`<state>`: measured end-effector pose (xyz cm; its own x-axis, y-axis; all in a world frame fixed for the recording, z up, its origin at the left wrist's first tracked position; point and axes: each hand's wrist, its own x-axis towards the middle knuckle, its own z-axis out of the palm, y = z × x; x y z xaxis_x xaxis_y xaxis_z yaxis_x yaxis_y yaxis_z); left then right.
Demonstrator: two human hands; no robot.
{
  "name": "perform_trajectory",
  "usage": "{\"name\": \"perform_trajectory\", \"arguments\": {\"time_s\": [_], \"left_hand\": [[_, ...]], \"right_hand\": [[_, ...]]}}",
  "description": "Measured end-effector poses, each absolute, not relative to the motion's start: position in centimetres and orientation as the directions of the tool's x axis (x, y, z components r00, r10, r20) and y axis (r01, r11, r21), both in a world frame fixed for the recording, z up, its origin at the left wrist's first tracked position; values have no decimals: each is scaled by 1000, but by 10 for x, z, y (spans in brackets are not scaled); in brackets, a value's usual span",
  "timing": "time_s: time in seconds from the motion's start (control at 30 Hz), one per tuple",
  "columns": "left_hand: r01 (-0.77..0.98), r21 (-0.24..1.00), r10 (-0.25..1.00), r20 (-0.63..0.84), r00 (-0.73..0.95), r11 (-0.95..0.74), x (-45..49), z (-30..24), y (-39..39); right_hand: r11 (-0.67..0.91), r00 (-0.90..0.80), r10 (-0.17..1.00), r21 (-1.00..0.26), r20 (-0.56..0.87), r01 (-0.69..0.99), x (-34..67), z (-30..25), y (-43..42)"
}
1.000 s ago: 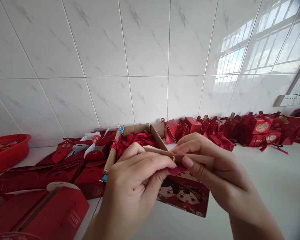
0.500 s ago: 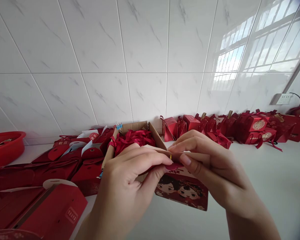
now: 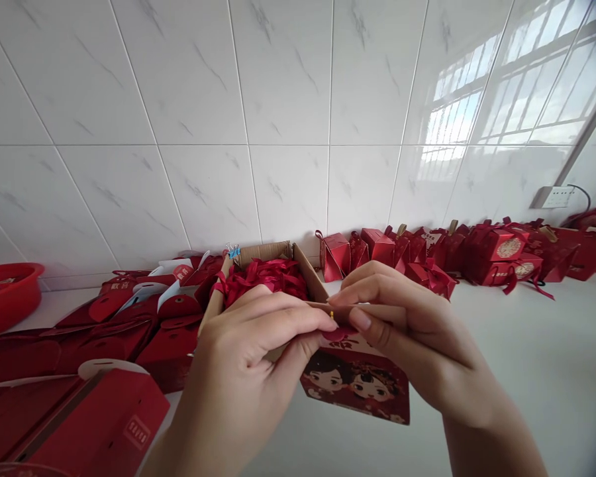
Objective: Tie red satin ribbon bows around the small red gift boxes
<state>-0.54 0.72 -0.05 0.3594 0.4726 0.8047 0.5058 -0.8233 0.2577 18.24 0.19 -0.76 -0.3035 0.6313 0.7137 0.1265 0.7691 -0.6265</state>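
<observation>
A red paper gift box (image 3: 357, 387), printed with two cartoon faces, hangs tilted between my hands over the white table. My left hand (image 3: 263, 344) is closed, thumb and index finger pinching a dark pink ribbon (image 3: 334, 334) against the box's upper edge. A small yellow tip (image 3: 332, 315) pokes up beside that index finger. With thumb below and fingers above, my right hand (image 3: 407, 324) grips the top panel of the same box. The fingers partly hide the ribbon and the panel's edge.
Behind my hands stands a cardboard box (image 3: 318, 275) of red ribbons (image 3: 268, 275). Opened red gift boxes (image 3: 104, 411) crowd the left, near a red basin (image 3: 17, 298). Finished-looking boxes with ribbon handles (image 3: 506, 248) line the tiled wall (image 3: 288, 185) on the right.
The view has shifted slightly, so everything sits a little farther left. Both hands keep their hold, and the gift box's printed face shows slightly more.
</observation>
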Motion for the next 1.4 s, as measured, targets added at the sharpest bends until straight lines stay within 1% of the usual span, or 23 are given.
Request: {"name": "perform_trajectory", "arguments": {"time_s": [0.1, 0.2, 0.33, 0.63, 0.83, 1.03, 1.3, 1.4], "left_hand": [[510, 240, 460, 810, 364, -826, -5, 0, 7], [506, 254, 459, 822, 335, -824, -2, 1, 7], [508, 284, 483, 816, 318, -813, 0, 1, 6], [523, 297, 512, 793, 331, -799, -4, -1, 7], [536, 252, 489, 793, 364, -806, -6, 2, 8], [569, 181, 446, 815, 370, -802, -6, 2, 7], [565, 153, 426, 815, 392, -811, -5, 3, 7], [598, 82, 388, 829, 403, -798, -3, 3, 7]], "right_hand": [[769, -304, 632, -627, 713, 127, 182, -7, 4], [769, -299, 631, -627, 715, 124, 182, -7, 5], [774, -296, 627, -618, 721, 134, 181, -8, 5], [765, -295, 638, -629, 711, 139, 179, -9, 7], [753, -291, 654, -636, 698, 170, 180, -10, 6], [761, -295, 644, -628, 705, 161, 179, -10, 8], [748, -300, 656, -649, 693, 138, 179, -10, 10], [753, -279, 653, -643, 704, 142, 180, -11, 10]]}}
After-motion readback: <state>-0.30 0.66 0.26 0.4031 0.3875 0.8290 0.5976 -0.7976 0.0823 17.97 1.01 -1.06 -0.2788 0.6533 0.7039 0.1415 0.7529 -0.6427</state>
